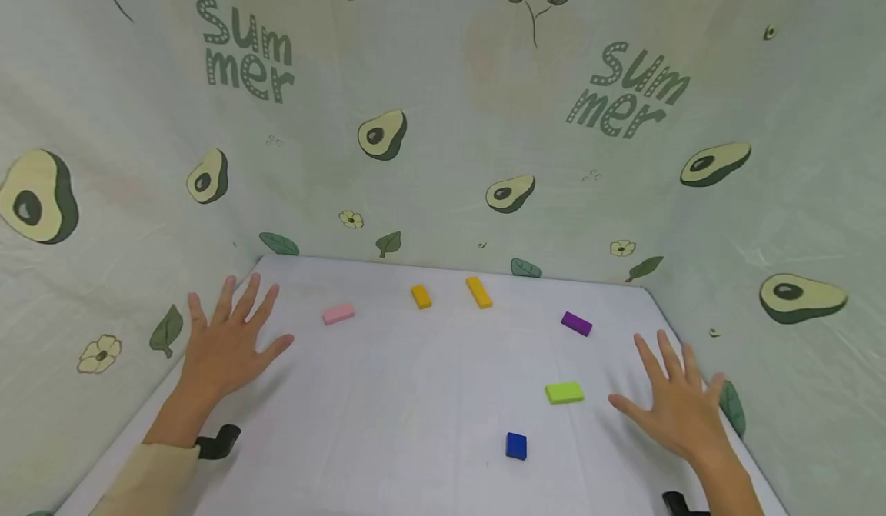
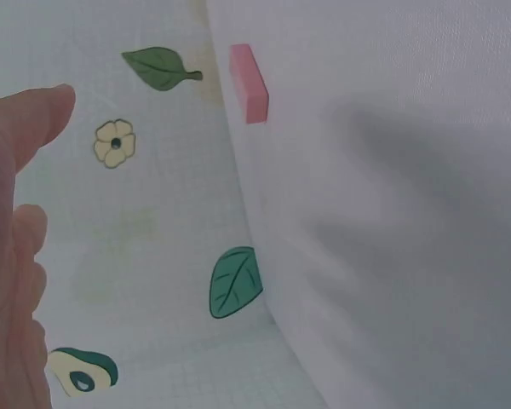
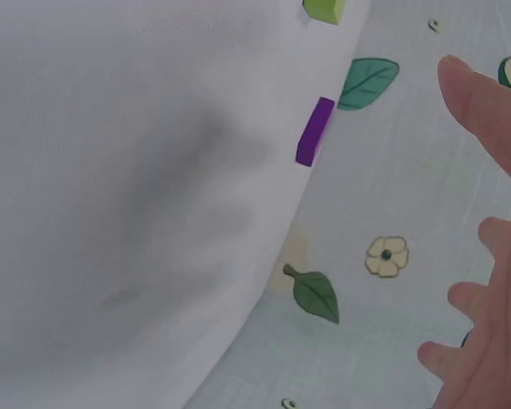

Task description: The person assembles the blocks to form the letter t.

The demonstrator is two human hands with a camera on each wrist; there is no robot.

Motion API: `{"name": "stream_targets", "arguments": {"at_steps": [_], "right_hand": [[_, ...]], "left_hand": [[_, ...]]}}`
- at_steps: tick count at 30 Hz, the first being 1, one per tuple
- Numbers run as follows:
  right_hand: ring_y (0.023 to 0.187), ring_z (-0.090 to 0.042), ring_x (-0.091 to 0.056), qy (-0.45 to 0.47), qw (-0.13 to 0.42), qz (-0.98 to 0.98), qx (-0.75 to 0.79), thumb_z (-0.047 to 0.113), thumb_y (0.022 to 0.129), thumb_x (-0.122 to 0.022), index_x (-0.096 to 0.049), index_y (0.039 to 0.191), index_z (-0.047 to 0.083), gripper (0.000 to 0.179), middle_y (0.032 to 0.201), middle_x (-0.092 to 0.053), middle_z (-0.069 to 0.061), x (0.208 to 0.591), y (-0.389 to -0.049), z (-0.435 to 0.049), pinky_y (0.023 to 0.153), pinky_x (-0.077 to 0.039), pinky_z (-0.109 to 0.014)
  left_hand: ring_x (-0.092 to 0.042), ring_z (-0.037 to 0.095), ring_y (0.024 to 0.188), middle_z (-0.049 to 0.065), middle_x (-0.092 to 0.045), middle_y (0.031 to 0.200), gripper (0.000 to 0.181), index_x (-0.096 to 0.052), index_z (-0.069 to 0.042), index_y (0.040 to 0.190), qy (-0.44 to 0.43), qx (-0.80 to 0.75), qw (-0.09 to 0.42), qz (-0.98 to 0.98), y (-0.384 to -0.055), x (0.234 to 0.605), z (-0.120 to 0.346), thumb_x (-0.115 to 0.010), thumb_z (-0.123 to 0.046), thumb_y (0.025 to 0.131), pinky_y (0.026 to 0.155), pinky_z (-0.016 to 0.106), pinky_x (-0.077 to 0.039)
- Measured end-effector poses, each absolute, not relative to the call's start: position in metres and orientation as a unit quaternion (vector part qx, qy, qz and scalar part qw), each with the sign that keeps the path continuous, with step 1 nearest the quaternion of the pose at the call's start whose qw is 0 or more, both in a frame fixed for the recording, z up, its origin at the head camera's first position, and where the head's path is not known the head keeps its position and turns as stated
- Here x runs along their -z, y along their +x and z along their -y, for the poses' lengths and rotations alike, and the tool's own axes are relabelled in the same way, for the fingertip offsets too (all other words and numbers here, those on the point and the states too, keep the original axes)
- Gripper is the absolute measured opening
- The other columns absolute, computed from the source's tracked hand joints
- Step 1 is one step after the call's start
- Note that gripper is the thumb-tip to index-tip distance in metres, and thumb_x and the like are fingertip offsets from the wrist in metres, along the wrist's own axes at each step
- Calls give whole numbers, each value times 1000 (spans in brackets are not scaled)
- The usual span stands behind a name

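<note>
My left hand (image 1: 224,344) hovers over the left side of the white table with its fingers spread, holding nothing. Nearest to it lies a pink block (image 1: 338,314), which the left wrist view also shows as a pink bar (image 2: 249,83). On the other side, my right hand (image 1: 681,401) is spread above the table's right edge, also holding nothing. A lime green block (image 1: 564,393) and a purple block (image 1: 577,324) lie to its left. Closer to the front is a dark blue block (image 1: 516,446). Two yellow-orange blocks (image 1: 421,297) lie toward the back, the right one longer.
A pale cloth (image 1: 443,62) printed with avocados, leaves and "summer" lettering rises behind the white table (image 1: 388,424) and along both its sides. Black straps sit at both wrists. Shadows of the hands fall on the tabletop.
</note>
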State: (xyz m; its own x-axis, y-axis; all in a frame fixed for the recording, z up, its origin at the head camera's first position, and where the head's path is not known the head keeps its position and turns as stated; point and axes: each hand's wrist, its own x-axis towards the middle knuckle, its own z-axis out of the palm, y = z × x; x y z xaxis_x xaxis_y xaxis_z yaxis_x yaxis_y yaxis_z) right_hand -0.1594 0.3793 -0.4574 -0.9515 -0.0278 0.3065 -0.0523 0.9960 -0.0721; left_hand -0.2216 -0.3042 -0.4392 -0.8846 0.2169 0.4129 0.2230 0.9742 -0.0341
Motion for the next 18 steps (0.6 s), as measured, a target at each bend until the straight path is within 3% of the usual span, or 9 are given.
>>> {"name": "stream_targets", "arguments": {"at_steps": [6, 18], "right_hand": [[149, -65, -18, 41, 175, 982, -50, 61, 80, -84, -12, 172, 23, 123, 174, -13, -27, 456, -163, -376, 102, -6, -97], [151, -64, -17, 62, 151, 983, -89, 56, 82, -86, -16, 172, 22, 118, 173, -15, -28, 450, -165, -364, 106, -4, -94]], "left_hand": [[6, 45, 163, 19, -13, 177, 97, -25, -15, 170, -122, 10, 204, 971, -226, 439, 300, -66, -62, 96, 116, 84, 10], [-2, 48, 162, 22, -20, 175, 95, -28, -14, 169, -135, 27, 199, 970, -242, 439, 290, -67, -60, 96, 116, 84, 9]]}}
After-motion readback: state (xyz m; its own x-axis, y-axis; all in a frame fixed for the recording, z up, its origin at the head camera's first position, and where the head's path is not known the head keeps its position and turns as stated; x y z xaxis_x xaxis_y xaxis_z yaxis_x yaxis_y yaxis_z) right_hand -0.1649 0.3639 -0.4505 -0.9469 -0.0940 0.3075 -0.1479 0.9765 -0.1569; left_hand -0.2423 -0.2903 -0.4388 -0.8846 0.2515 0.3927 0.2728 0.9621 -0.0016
